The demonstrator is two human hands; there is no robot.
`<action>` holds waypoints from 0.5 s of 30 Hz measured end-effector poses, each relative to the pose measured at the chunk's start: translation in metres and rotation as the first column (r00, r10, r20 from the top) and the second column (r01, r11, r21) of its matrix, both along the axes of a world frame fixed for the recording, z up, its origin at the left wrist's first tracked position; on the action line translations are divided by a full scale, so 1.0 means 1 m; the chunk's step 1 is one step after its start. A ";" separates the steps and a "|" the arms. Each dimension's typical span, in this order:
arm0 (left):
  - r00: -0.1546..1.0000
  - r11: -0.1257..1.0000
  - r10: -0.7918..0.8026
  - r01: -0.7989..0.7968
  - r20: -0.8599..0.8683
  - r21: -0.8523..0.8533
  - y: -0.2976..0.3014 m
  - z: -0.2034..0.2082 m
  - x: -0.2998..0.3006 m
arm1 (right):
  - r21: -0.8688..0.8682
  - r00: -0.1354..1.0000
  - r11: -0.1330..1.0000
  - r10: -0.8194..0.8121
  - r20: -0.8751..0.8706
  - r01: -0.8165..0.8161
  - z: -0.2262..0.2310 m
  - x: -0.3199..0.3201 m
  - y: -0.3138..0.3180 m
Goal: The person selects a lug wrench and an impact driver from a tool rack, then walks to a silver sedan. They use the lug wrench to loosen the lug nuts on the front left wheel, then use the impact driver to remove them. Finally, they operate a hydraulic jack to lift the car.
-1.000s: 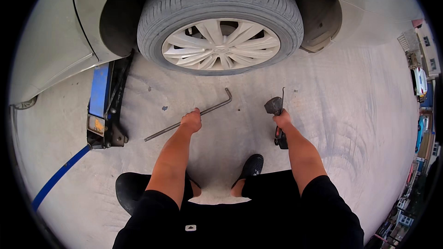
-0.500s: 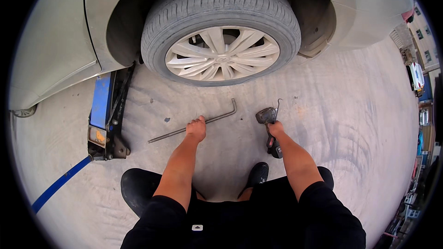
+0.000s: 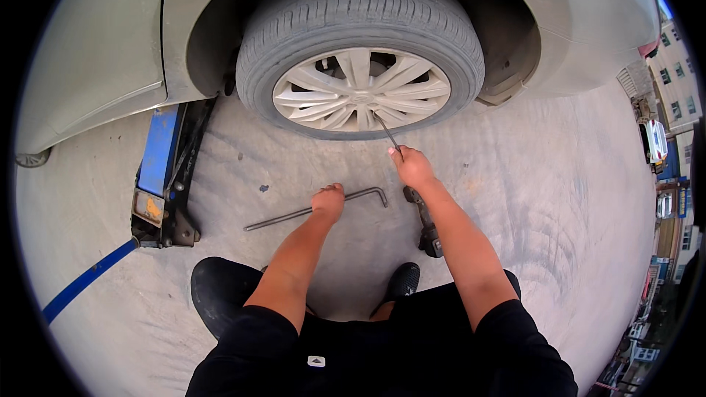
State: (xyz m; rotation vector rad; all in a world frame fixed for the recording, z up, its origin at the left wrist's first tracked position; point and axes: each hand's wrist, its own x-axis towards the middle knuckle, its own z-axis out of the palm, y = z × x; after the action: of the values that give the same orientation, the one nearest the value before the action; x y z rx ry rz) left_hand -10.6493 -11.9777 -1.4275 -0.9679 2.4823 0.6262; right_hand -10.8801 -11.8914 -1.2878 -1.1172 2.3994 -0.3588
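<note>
My left hand (image 3: 328,201) is closed around a long L-shaped steel bar (image 3: 281,220), its bent end pointing right. Whether the bar rests on the ground or hangs just above it, I cannot tell. A thin metal hook tool (image 3: 387,133) is gripped in my right hand (image 3: 414,167), its far tip reaching the lower spokes of the silver wheel rim (image 3: 359,95). Around that rim sits a dusty grey tyre (image 3: 469,66) under the car's arch. Partly covered by my right forearm, a dark cordless impact wrench (image 3: 429,239) lies on the concrete.
A blue floor jack (image 3: 161,148) stands under the car's side at the left, its blue handle (image 3: 90,279) slanting toward the near left. The beige car body (image 3: 95,44) spans the far side. My black shoe (image 3: 404,279) is on the concrete; parked vehicles and buildings line the right edge.
My right hand has moved up and left from beside the impact wrench, carrying the hook tool to the rim. My left hand with the bar has shifted slightly right.
</note>
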 end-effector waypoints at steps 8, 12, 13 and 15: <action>0.994 0.996 0.035 -0.027 -0.103 0.085 -0.002 0.004 -0.017 | 0.172 0.985 0.970 0.170 0.032 -0.174 0.061 -0.051 -0.039; 0.973 0.995 0.102 -0.103 -0.209 0.006 0.011 -0.003 -0.026 | 0.315 0.969 0.917 0.240 0.058 -0.246 0.100 -0.066 -0.049; 0.963 0.993 0.102 -0.114 -0.249 -0.034 0.014 -0.002 -0.033 | 0.341 0.962 0.901 0.271 0.038 -0.268 0.107 -0.070 -0.050; 0.865 0.927 0.341 -0.244 -0.369 0.284 0.006 0.005 -0.058 | 0.396 0.971 0.887 0.229 0.071 -0.238 0.116 -0.069 -0.063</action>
State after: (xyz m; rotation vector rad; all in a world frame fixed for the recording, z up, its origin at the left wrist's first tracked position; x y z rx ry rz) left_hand -10.7072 -11.9715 -1.4224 -1.2398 2.5448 1.3116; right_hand -10.9490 -11.9543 -1.1713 -1.1758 2.1488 0.1983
